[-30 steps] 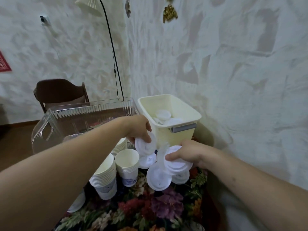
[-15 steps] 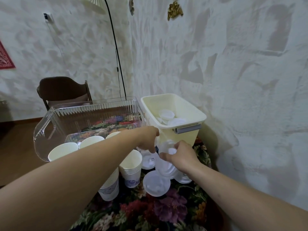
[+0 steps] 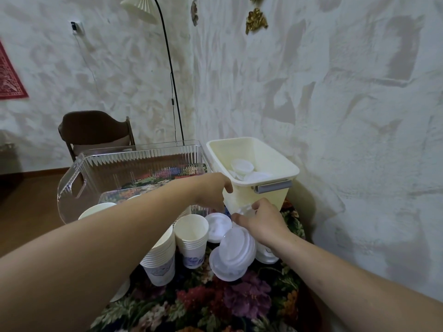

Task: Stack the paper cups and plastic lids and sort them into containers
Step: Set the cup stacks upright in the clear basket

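Left of both hands, the clear ribbed bin [image 3: 134, 168] holds cups, and two nested cup stacks stand on the flowered tabletop [image 3: 239, 305]: the taller stack [image 3: 161, 259] under the left forearm, the shorter stack [image 3: 191, 240] just beside it, mouths up.

The left hand [image 3: 211, 192] reaches across above these stacks, its fingers [image 3: 225, 185] curled downward in front of the cream bin's near wall. The fingertips are hidden behind the hand, so I cannot tell whether they pinch anything. One flat lid [image 3: 217, 226] lies just below and slightly right of those fingers, leaning against the shorter cup stack.

Between the hands, below the right hand's fingertips, sits the lid stack [image 3: 233, 252], tilted, its flat faces turned up and toward the left; a loose lid lies under its lower edge.

The right hand [image 3: 262, 221] hovers directly over the upper right rim of that stack. Its fingers [image 3: 239, 218] are bent and seem to pinch a small clear piece [image 3: 245, 209] at the tips, though blur makes this uncertain.

Beyond the fingers of both hands, up and to the right, stands the cream bin [image 3: 271, 159], already holding several lids [image 3: 242, 166]. Judging from this, the right hand is nearer the lid stack, and the bin's open mouth lies just above and behind it, so the carry should be short and upward.
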